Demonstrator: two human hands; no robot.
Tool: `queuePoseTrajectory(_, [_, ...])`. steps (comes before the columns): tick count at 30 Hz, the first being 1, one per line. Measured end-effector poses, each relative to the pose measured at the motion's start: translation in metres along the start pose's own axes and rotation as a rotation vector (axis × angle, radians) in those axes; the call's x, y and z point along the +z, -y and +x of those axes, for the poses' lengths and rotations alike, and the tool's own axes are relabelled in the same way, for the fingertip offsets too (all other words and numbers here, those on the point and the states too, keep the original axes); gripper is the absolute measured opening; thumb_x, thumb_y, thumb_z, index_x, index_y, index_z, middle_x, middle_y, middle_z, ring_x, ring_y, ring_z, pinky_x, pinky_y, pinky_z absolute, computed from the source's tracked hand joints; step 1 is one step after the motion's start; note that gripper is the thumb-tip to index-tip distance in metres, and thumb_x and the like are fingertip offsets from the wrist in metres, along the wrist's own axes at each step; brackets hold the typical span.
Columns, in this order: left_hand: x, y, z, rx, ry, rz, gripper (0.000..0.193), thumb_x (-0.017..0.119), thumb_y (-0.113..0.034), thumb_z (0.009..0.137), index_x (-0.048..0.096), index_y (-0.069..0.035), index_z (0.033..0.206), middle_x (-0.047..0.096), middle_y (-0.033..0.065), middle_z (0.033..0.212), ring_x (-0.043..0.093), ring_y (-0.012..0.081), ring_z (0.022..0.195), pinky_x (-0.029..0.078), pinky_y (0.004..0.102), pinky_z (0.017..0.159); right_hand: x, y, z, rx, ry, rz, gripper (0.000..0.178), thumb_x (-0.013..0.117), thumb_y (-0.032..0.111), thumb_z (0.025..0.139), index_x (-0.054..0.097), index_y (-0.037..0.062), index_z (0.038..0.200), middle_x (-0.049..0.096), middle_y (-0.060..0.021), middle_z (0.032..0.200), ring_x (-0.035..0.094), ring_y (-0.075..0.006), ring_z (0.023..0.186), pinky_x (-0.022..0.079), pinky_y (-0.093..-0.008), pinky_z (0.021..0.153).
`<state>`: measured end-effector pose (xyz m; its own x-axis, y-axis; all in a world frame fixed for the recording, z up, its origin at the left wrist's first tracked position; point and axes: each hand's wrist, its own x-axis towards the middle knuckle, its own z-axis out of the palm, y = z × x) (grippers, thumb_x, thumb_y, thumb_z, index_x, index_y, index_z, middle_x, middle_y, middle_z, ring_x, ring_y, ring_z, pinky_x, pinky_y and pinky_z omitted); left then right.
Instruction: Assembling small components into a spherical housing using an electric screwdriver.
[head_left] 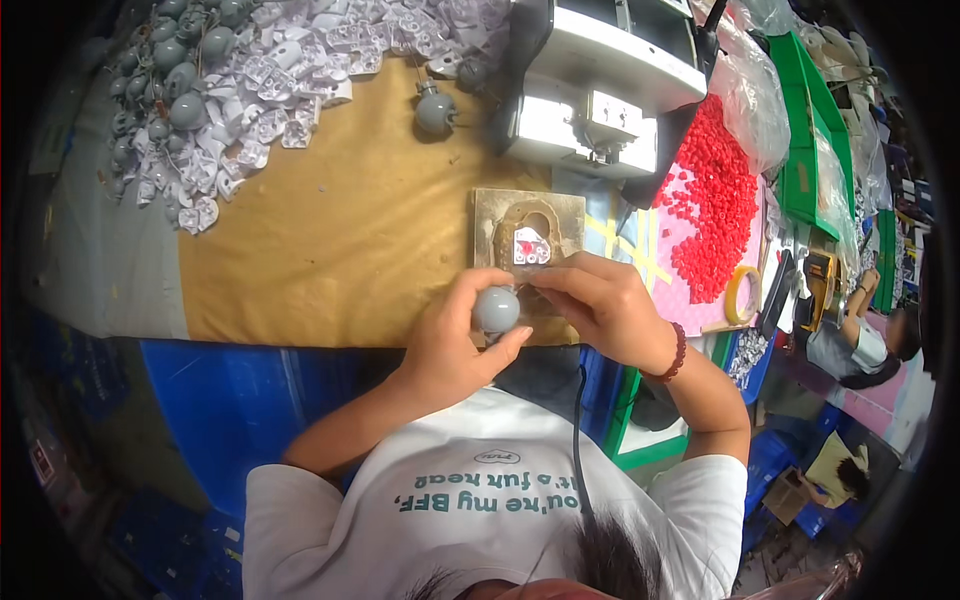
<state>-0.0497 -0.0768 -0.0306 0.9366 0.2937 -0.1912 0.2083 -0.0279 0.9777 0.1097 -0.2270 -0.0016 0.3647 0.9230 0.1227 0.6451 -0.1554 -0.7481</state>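
Note:
My left hand (452,338) is closed around a smooth grey ball-shaped part (497,309), thumb and fingers curled at its sides. Close against it, the fingertips of my right hand (612,308) pinch together at the ball's upper right; what they grip is too small to make out. Just beyond both hands a square fixture block (487,205) lies at the table's near edge. Set in its recess is a white plastic part (540,252) with a small red piece (528,249) in it.
White plastic shells (290,75) and grey ball parts (185,110) heap at the far left. One grey ball (434,113) lies apart. A white-and-black machine (620,60) stands ahead. Rightward are red pieces (712,190), a tape roll (741,294) and a green bin (800,130). Other people sit far right.

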Motion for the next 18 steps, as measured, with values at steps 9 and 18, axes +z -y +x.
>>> queuePoseTrajectory(9, [0.003, -0.004, 0.027, 0.203, -0.146, 0.378, 0.046, 0.072, 0.001, 0.076, 0.058, -0.005, 0.119, 0.052, 0.0109, 0.115, 0.058, 0.0200, 0.093, 0.049, 0.0267, 0.067, 0.007, -0.023, 0.010, -0.213, -0.074, -0.405, 0.029, 0.068, 0.011, 0.072, 0.070, 0.0057, 0.101, 0.062, -0.0056, 0.086, 0.059, -0.0215, 0.073, 0.050, -0.0325, 0.058])
queuePoseTrajectory(18, [0.005, -0.003, 0.033, 0.255, -0.157, 0.419, 0.044, 0.070, -0.003, 0.073, 0.058, -0.005, 0.115, 0.054, 0.0141, 0.110, 0.055, 0.0332, 0.100, 0.047, 0.0414, 0.087, -0.005, -0.015, 0.015, -0.213, 0.054, -0.476, 0.027, 0.066, 0.013, 0.074, 0.069, 0.0053, 0.100, 0.057, -0.0057, 0.084, 0.060, -0.0217, 0.076, 0.051, -0.0331, 0.060])
